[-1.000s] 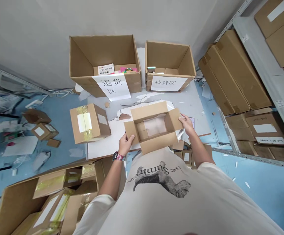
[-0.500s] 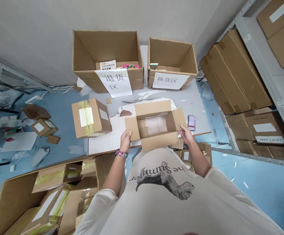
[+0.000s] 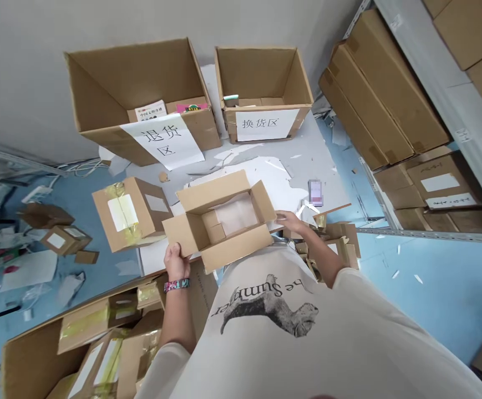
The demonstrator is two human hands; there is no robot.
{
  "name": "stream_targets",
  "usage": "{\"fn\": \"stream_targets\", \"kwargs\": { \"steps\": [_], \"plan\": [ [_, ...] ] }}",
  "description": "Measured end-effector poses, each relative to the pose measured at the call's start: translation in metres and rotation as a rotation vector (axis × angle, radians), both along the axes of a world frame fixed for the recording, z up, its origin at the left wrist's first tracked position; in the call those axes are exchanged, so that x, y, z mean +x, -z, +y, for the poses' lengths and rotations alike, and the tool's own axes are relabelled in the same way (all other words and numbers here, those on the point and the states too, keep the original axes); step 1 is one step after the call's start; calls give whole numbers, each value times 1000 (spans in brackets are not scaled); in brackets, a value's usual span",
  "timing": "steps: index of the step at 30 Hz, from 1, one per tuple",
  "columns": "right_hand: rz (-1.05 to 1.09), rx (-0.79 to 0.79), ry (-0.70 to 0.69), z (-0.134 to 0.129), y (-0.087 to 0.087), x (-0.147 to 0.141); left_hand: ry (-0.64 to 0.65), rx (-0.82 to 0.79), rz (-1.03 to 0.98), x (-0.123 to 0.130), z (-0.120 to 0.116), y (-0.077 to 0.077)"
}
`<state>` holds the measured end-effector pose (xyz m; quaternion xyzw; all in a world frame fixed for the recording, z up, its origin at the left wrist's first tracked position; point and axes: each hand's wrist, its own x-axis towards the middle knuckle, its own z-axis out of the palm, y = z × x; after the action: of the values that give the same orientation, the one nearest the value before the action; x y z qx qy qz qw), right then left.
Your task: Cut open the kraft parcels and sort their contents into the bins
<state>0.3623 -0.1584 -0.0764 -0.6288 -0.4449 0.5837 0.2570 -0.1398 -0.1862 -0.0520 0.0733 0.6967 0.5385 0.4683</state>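
1. Grey worktable (image 3: 320,160): ahead.
2. Large cardboard bin (image 3: 149,80): far left on the table, a book (image 3: 150,111) inside.
3. Open-flapped carton (image 3: 238,247): at the table's near edge, between both hands.
4. Yellow-taped carton (image 3: 131,215): left of it.
5. Left hand (image 3: 177,262): pinching the left flap (image 3: 180,235), thumb on top.
6. Right hand (image 3: 292,221): fingers at the right flap (image 3: 263,204); cannot tell whether it grips.
7. Smartphone (image 3: 315,193): beyond that hand.

The left hand (image 3: 177,262) makes a pinch at eight o'clock; the right hand (image 3: 290,220), at four, stretches toward nine.
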Motion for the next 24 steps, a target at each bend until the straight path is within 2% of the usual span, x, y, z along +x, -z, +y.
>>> {"fn": "stream_targets", "kwargs": {
  "steps": [3, 5, 8, 10, 12, 18, 21, 24],
  "plan": [
    [-503, 112, 99, 4, 11, 32, -36, -12, -11, 4, 6, -6],
    [-792, 111, 219, -2, 18, 52, -48, -23, -4, 10, 11, -9],
    [-984, -8, 412, -16, 29, 74, -23, -40, 17, 24, 18, -12],
    [-972, -100, 453, -22, 37, 81, 22, -45, 38, 32, 21, -13],
    [-921, -155, 438, -23, 45, 83, 75, -38, 73, 38, 24, -12],
    [-754, -268, 424, -11, 61, 69, 133, -10, 183, 42, 28, -8],
    [-723, -264, 451, -7, 62, 64, 149, -11, 224, 43, 28, -11],
    [-666, -234, 518, -4, 61, 70, 104, -45, 205, 48, 27, -16]
  ]
}}
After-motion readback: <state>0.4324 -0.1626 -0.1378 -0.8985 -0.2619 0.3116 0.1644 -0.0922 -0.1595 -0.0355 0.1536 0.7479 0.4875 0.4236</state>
